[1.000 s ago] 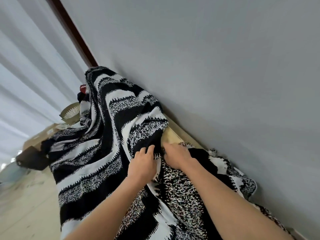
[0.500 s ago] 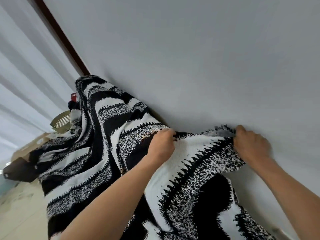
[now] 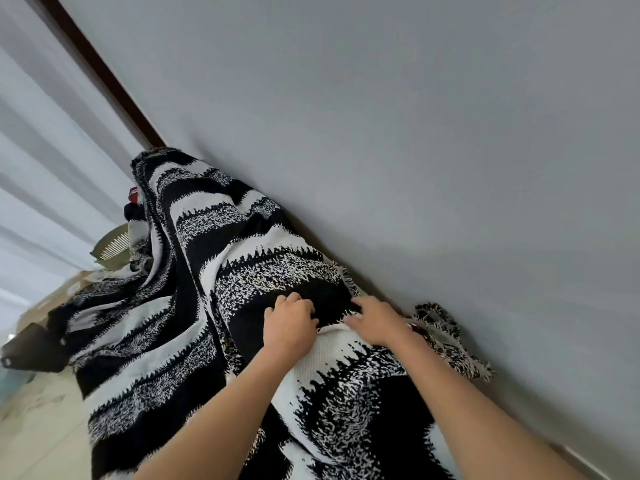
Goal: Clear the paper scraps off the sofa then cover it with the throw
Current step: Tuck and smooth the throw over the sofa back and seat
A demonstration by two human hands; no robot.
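My left hand (image 3: 289, 327) bunches the black-and-white throw (image 3: 194, 306) in curled fingers. Just right of it, my right hand (image 3: 377, 322) lies flat on the same cloth, which is draped under both hands along the grey wall (image 3: 415, 133).

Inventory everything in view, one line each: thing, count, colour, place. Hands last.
throw: one, black and white stripes, draped across the middle
wall: one, grey, behind the throw
curtain: one, white, far left
trim: one, dark brown, between curtain and wall
red item: one, red, past the throw's far end, mostly hidden
floor: one, beige, lower left
left hand: one, grips a throw fold
right hand: one, rests on the throw beside it
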